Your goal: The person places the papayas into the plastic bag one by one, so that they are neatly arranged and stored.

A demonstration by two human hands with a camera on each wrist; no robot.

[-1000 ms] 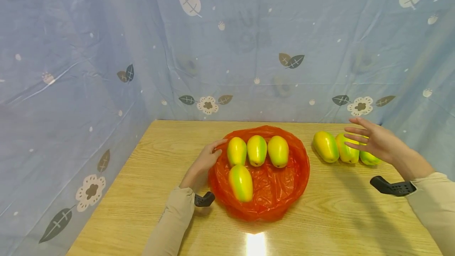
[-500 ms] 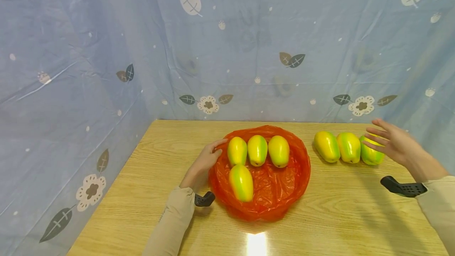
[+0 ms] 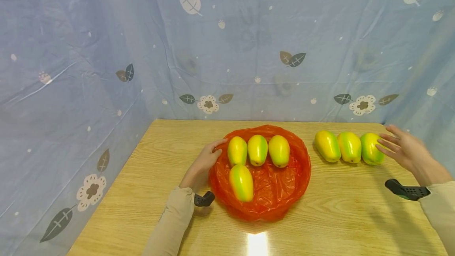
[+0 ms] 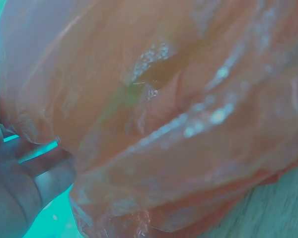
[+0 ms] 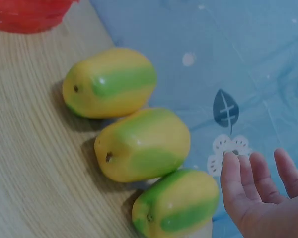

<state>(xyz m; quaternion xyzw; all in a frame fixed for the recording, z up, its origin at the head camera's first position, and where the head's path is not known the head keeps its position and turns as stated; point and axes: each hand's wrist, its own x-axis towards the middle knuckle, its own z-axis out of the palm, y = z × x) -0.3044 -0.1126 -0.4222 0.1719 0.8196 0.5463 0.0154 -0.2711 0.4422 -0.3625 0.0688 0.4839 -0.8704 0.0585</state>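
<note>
An open red plastic bag [image 3: 270, 192] rests on the table, with several yellow-green papayas [image 3: 279, 151] inside it. My left hand [image 3: 206, 159] touches its left rim. In the left wrist view, the fingers [image 4: 49, 171] go partly behind the bag's crinkled side [image 4: 188, 163]. Three more papayas lie in a row to the right: a left one [image 3: 327, 146], a middle one [image 3: 350, 147] and a right one [image 3: 371, 149]. Beside the right papaya, my right hand [image 3: 407, 151] hovers with loosely spread fingers and holds nothing. The right wrist view shows a gap between this papaya [image 5: 179, 206] and the fingertips.
The wooden table [image 3: 153, 208] reaches back to a blue patterned curtain [image 3: 249, 50], which also stands along the left and right sides. Each wrist carries a black strap mount, one on the left [image 3: 204, 199] and one on the right [image 3: 407, 191].
My right hand has moved to the right and slightly down, from in front of the row of papayas to beside the right one. The left hand and the bag have stayed put.
</note>
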